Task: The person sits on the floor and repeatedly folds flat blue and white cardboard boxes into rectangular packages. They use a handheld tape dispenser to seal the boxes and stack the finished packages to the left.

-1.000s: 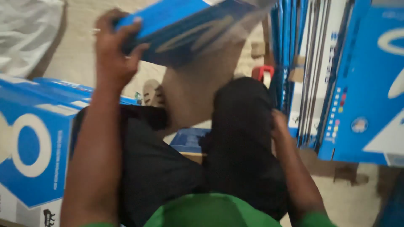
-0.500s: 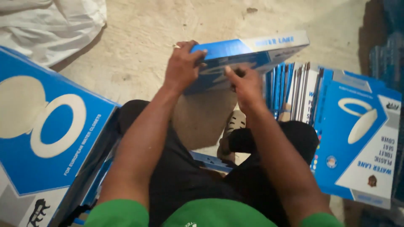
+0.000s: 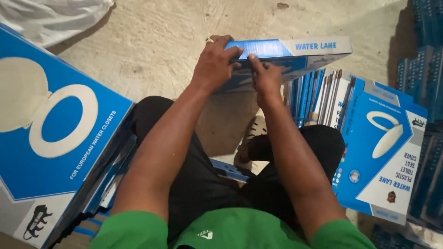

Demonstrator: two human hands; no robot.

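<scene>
I hold a flat blue and white cardboard box out in front of me, above the concrete floor. My left hand grips its near left end, fingers over the top edge, a ring on one finger. Just right of it, my right hand presses on the box's near face with fingers curled. I sit with legs in black trousers and wear a green shirt.
A stack of large blue boxes printed with a toilet seat picture leans at my left. Several more such boxes stand on edge at my right. A white plastic sheet lies at the top left. Bare concrete floor lies ahead.
A second ago my left hand alone held the box high and tilted; my right hand came up to it. Since half a second ago both hands have shifted slightly along the box.
</scene>
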